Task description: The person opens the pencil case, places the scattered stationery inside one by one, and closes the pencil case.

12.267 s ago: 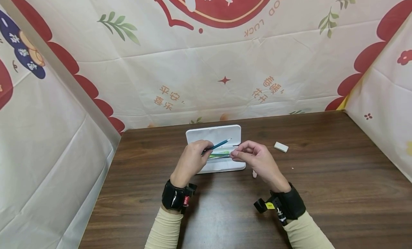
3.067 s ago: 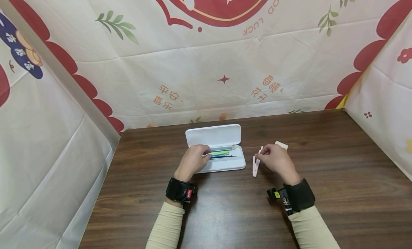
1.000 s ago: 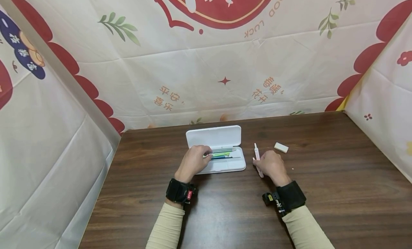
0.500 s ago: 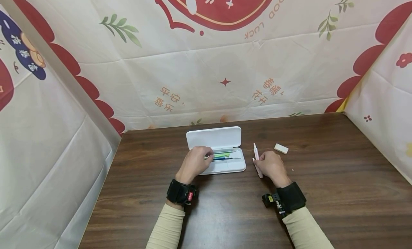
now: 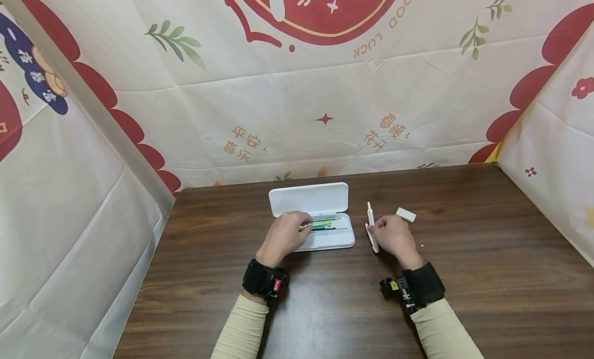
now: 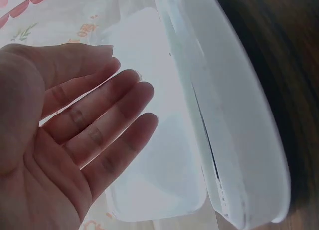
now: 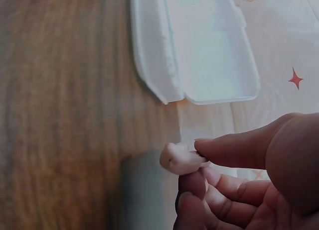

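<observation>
The right hand (image 5: 394, 236) pinches a slim pink pen (image 5: 370, 226) beside the open white plastic pencil case (image 5: 312, 214); left hand (image 5: 285, 234), fingers relaxed, steadies the pens inside. Next, I judge: lay it in.

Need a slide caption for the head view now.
Right hand pinches a pink pen beside the open white pencil case; left hand rests inside.

Dark wooden table (image 5: 487, 276) enclosed by cream cloth walls (image 5: 297, 106) printed red.
</observation>
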The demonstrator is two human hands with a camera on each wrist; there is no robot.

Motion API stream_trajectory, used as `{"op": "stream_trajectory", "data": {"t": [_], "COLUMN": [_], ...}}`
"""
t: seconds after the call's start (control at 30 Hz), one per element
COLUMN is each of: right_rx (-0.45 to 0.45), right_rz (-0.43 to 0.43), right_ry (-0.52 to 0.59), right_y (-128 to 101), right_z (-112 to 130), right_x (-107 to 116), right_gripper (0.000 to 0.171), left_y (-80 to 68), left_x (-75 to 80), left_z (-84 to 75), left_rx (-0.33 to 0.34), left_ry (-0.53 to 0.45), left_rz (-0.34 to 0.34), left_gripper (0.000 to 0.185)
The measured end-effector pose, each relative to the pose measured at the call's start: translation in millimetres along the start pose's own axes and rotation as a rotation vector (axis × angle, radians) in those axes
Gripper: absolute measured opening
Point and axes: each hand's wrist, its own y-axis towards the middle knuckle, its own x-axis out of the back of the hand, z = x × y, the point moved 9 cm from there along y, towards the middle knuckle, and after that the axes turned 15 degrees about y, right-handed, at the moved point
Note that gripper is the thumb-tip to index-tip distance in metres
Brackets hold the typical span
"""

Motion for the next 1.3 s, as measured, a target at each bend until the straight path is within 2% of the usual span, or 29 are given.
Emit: {"op": "stream_trajectory", "data": {"t": [0.37,0.67,1.07,1.3], "right_rx": [0.021,0.039,0.028,0.035], "right_rz": [0.005,0.02,0.092,0.111], "right_ry": [0.03,0.06,0.14,0.177], "right_y": [-2.2,-5.6,-9.6,-10.5], "right_z": [8.0,13.9,20.7,21.4], "right_x": [2.7,4.2,0.1,-3.2], "right_gripper": [0.025,0.025,0.027,0.028], "left_y": [0.0,-0.6,-2.5,-4.2], "left_x": [2.5,5.3,15.1,19.9], "left_z": [-8.1,-15.5,-27.5,-40.3], "left_rx": [-0.012,-0.051,-0.078,-0.138], "left_ry": [0.034,0.009,-0.015,-0.001], "left_rz": [-0.006,-0.015,-0.025,-0.061], "left_gripper": [0.012,0.011,0.013,0.013]}}
